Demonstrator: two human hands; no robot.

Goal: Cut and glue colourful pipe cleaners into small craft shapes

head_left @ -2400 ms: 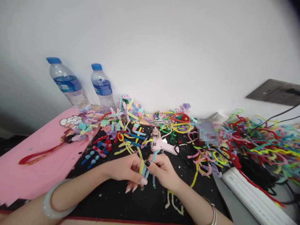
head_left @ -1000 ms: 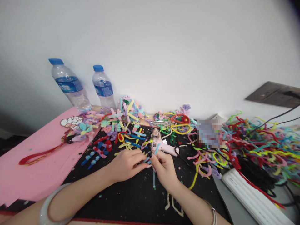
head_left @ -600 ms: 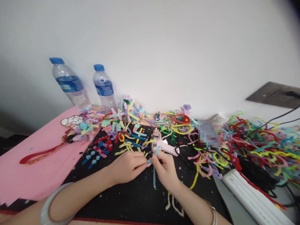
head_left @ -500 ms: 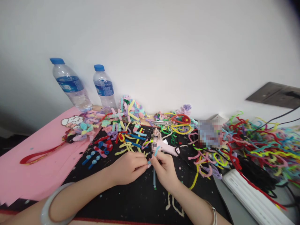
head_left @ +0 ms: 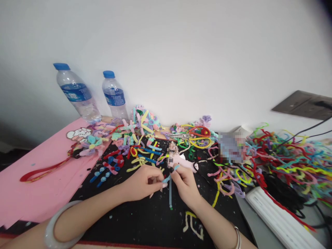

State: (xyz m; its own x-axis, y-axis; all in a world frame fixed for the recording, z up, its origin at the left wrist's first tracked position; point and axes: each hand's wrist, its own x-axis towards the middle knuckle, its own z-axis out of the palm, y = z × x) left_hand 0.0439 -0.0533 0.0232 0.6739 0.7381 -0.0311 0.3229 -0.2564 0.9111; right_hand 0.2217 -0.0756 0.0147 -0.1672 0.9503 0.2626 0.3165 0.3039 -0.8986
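Observation:
A short light-blue fuzzy stem [head_left: 166, 179] spans the gap between my two hands over the black mat. My left hand [head_left: 146, 183] pinches its lower end between thumb and fingers. My right hand [head_left: 184, 185] grips it near the upper end, which pokes out above the fingers. A translucent glue stick [head_left: 170, 197] lies on the mat between the hands. Just beyond my right hand is a pale pink glue gun [head_left: 183, 162]. Yellow-green stem pieces [head_left: 137, 162] lie beyond my left hand.
Scissors [head_left: 199, 136] lie behind the glue gun. Two bottles [head_left: 75, 91] [head_left: 114, 95] stand at the wall. Pink sheets [head_left: 38, 166] cover the left; tangled stems [head_left: 293, 162] and a white power strip [head_left: 282, 218] are at right.
My hands have moved slightly apart, showing more of the light-blue stem between them. My right hand has shifted a little right, and my left fingers have opened out somewhat.

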